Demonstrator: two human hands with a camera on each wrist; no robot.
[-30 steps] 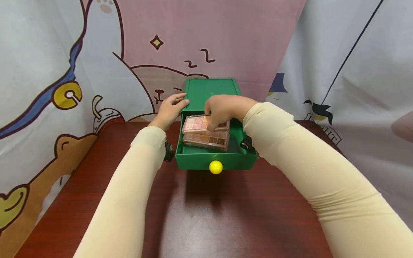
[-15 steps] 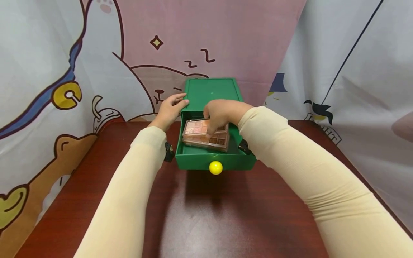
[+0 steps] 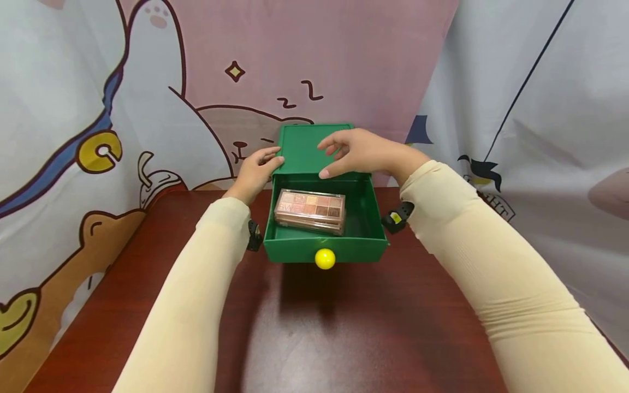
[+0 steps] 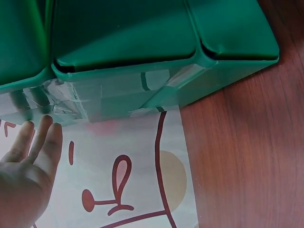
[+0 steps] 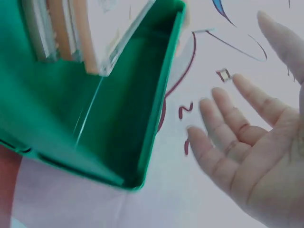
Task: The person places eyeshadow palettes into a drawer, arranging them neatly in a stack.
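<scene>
- Palettes (image 3: 310, 206), stacked flat inside the pulled-out green drawer (image 3: 290, 252), toward its left side; bare drawer floor to their right. From the right wrist view I count more than one layer by the edges, but blur keeps me from a sure number.
- Right hand (image 3: 366, 153): released, holding nothing. Fingers spread, thumb apart, palm seen bare in its wrist view.
- Key relation, as I read it: the stack lies below the right hand, leftward and toward the wearer. The thumb tip shows just past the stack's far edge in my head view; height between them I cannot judge.
- Long axis of the stack runs left to right across the drawer, slightly skewed, right end nearer the wearer.
- Left hand (image 3: 255, 172): at the left side of the green box (image 3: 307, 147), fingers fairly straight, tips seemingly touching the wall, grasping nothing I can see. It is outside the drawer, so I judge the right hand nearer the palettes.
- Yellow knob (image 3: 325, 258) on the drawer front, facing the wearer; bench (image 3: 304, 338) beneath, printed cloth (image 3: 383, 49) behind.
</scene>
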